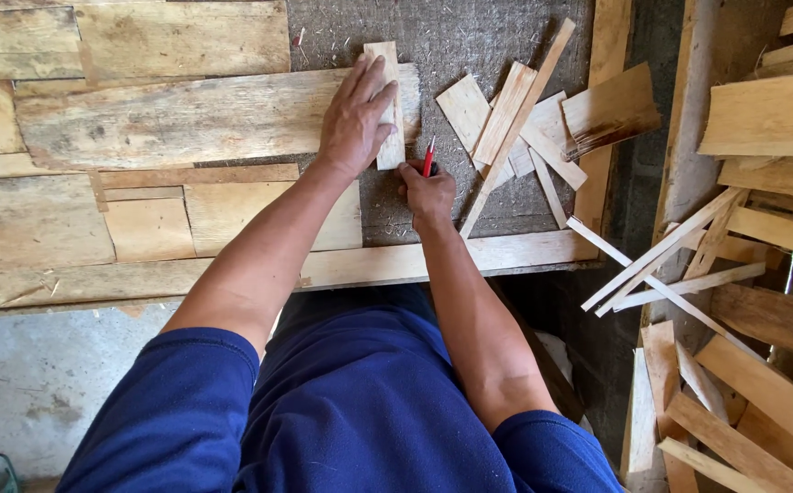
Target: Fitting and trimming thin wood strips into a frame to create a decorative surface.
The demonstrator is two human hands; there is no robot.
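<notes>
The left hand (355, 114) lies flat, fingers spread, pinning a short pale wooden strip (387, 105) to the surface (469, 27), while the right hand (426, 194), its grip closed on a red pencil (429, 157), sets the tip at the strip's lower end, no mark visible yet.

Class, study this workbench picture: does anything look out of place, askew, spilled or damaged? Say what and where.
Nothing looks broken. The offcuts right of the right hand lie fanned and crossed, and thin strips jut past the bench edge. The small wood piece under the left hand lies straight.
</notes>
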